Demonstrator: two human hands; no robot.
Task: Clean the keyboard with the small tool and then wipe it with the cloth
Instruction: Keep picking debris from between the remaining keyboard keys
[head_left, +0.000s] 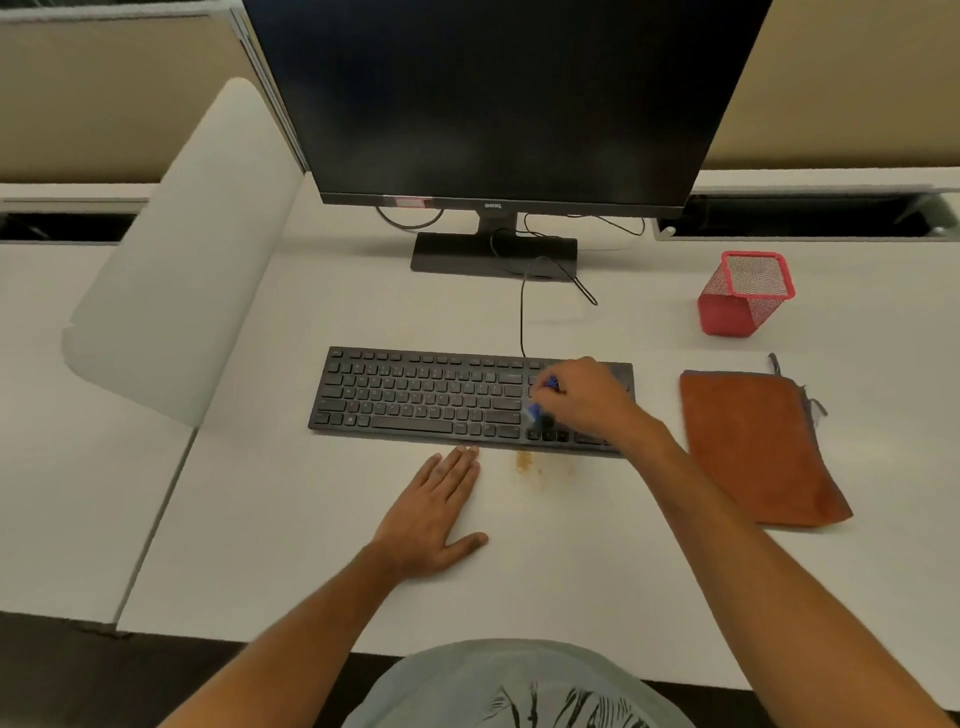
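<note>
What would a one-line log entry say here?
right hand brushing keyboard with blue tool | left hand flat on desk | cloth unused

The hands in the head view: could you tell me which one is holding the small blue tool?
The right hand grips the blue tool over the keyboard; the left hand lies flat.
</note>
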